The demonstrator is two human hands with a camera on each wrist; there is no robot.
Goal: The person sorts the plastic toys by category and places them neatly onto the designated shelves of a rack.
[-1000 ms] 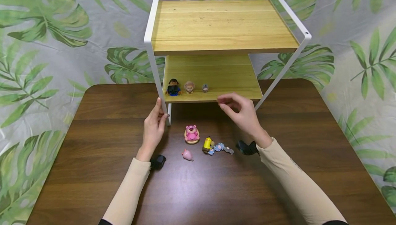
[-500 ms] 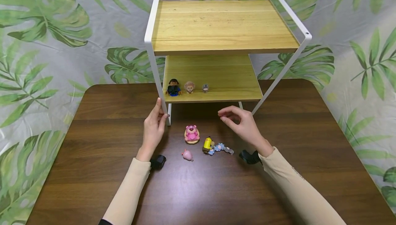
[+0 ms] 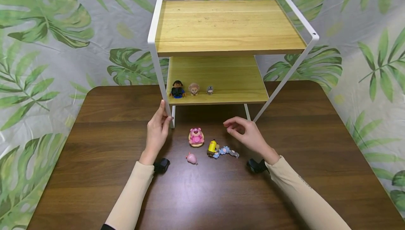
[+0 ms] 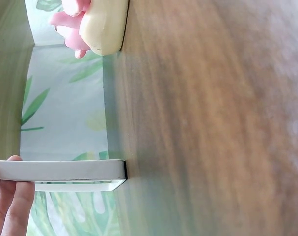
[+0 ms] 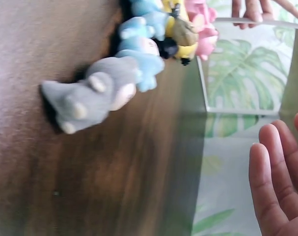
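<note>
My left hand grips the white front leg of the shelf unit, with fingers on one side and thumb on the other. My right hand hovers over the table with loosely bent fingers and nothing in them. Nearest to it lie a grey figurine, blue figurines and a yellow figurine. A pink bear figurine with a cream base sits below the shelf. In front of it lies a small pink toy.
On the middle shelf board stand a dark-haired toy figure, a brown round-headed figurine and a small grey figurine. The top board overhangs them. Leaf-patterned cloth hangs behind the wooden table.
My right hand has drawn back from the middle shelf's front edge, down toward the figurines on the table. The left hand has stayed on the leg.
</note>
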